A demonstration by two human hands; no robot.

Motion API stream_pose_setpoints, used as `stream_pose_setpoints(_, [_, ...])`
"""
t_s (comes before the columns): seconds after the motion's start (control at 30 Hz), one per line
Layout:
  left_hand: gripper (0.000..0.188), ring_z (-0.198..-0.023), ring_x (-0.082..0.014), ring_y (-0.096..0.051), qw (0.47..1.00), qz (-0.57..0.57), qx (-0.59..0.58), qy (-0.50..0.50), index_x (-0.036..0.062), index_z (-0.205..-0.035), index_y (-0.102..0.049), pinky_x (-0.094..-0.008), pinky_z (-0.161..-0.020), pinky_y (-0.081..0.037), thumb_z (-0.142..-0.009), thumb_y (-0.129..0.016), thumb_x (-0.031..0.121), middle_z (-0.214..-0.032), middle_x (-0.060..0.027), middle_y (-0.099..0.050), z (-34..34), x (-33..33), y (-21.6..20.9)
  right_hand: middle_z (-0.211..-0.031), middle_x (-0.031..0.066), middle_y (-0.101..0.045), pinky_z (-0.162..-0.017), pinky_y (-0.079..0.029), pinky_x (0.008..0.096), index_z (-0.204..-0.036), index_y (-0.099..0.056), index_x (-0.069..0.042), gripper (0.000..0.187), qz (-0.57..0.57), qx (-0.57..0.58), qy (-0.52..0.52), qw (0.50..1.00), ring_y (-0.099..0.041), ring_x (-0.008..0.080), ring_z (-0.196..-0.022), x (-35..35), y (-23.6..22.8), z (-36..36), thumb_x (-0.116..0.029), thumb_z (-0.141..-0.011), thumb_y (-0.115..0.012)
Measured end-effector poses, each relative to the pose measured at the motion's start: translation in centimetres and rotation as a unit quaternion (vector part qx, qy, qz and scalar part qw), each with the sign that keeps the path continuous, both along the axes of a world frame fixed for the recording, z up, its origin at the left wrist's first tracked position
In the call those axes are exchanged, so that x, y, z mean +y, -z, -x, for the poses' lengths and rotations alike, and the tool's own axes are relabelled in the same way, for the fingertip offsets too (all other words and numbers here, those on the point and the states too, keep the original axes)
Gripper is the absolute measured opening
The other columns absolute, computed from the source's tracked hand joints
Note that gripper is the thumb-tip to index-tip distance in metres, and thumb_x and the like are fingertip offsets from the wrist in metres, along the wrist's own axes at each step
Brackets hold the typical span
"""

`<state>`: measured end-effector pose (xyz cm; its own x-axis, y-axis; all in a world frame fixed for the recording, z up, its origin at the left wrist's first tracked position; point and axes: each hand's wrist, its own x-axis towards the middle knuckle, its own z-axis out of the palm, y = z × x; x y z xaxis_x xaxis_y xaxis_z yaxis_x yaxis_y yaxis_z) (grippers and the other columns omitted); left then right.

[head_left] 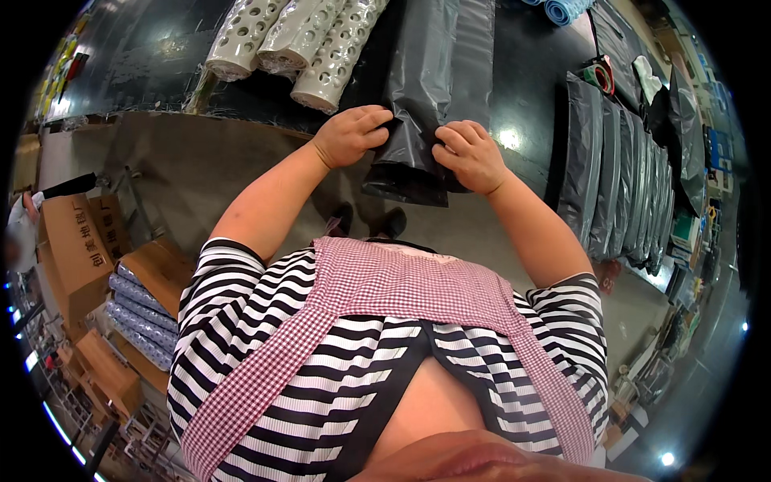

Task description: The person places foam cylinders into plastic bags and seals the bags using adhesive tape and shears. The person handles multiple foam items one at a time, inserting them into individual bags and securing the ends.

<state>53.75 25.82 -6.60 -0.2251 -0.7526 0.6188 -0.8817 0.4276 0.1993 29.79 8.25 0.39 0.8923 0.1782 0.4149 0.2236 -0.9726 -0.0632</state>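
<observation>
A long dark grey plastic bag (419,88) lies over the table's near edge, its mouth hanging loose toward me. My left hand (353,135) is closed on the bag's left edge, thumb and fingers pinched together. Curled fingers of my right hand (470,157) grip its right edge at about the same height. Whatever fills the bag is hidden by the plastic. Another flat grey bag (472,60) lies beside it, to the right. Just left of the bag are several beige rolls (341,60) with round holes, wrapped in clear film.
Several grey-wrapped packs (610,173) lie side by side at the right, near a tape roll (598,77). A blue roll (567,8) sits at the far side of the dark table (161,76). Cardboard boxes (76,249) and patterned rolls (144,313) stand at the left, beside another person (24,221).
</observation>
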Motion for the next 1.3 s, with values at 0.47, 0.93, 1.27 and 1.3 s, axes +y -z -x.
stream_pose_setpoints(0.47, [0.02, -0.111, -0.0306, -0.062, 0.997, -0.01, 0.072, 0.038, 0.0055, -0.095, -0.064, -0.0399, -0.094, -0.051, -0.075, -0.07, 0.005, -0.122, -0.0087, -0.064, -0.2, -1.1, -2.1, -0.122, 0.0092, -0.064, -0.097, -0.05, 0.0428, -0.088, -0.061, -0.006, 0.027, -0.082, 0.112, -0.012, 0.99, -0.057, 0.0328, -0.125, -2.4, -1.2, -0.7, -0.004, -0.062, -0.07])
stream_pose_setpoints(0.93, [0.046, -0.065, -0.0124, -0.038, 0.715, 0.008, 0.649, -0.261, 0.0003, -0.076, -0.05, -0.032, -0.062, -0.038, -0.105, -0.058, 0.035, -0.066, -0.0011, -0.042, 4.8, -5.7, 2.7, -0.072, -0.0019, -0.059, -0.059, -0.038, 0.0307, -0.082, -0.068, -0.006, 0.047, -0.707, 0.069, 0.398, 0.58, -0.047, 0.0103, -0.063, -2.8, 4.2, -5.9, -0.047, -0.103, -0.059])
stream_pose_setpoints(1.27, [0.019, -0.089, -0.019, -0.06, 0.655, -0.167, 0.667, -0.314, -0.0013, -0.096, -0.062, -0.0335, -0.082, -0.049, -0.094, -0.062, 0.018, -0.093, -0.0118, -0.065, 2.5, -7.1, 0.7, -0.086, 0.0089, -0.064, -0.071, -0.047, 0.0383, -0.101, -0.06, 0.004, 0.042, -0.405, 0.027, 0.489, 0.772, -0.057, 0.0229, -0.075, -2.9, 3.8, -7.0, -0.037, -0.095, -0.067])
stream_pose_setpoints(1.3, [0.021, -0.094, -0.0204, -0.064, 0.672, -0.146, 0.655, -0.312, -0.0019, -0.103, -0.064, -0.0335, -0.087, -0.05, -0.093, -0.062, 0.017, -0.099, -0.0139, -0.068, 2.2, -7.5, 0.7, -0.096, 0.0128, -0.066, -0.078, -0.049, 0.0395, -0.114, -0.058, 0.005, 0.049, -0.309, -0.01, 0.496, 0.811, -0.061, 0.0273, -0.083, -3.0, 3.1, -7.0, -0.038, -0.094, -0.069])
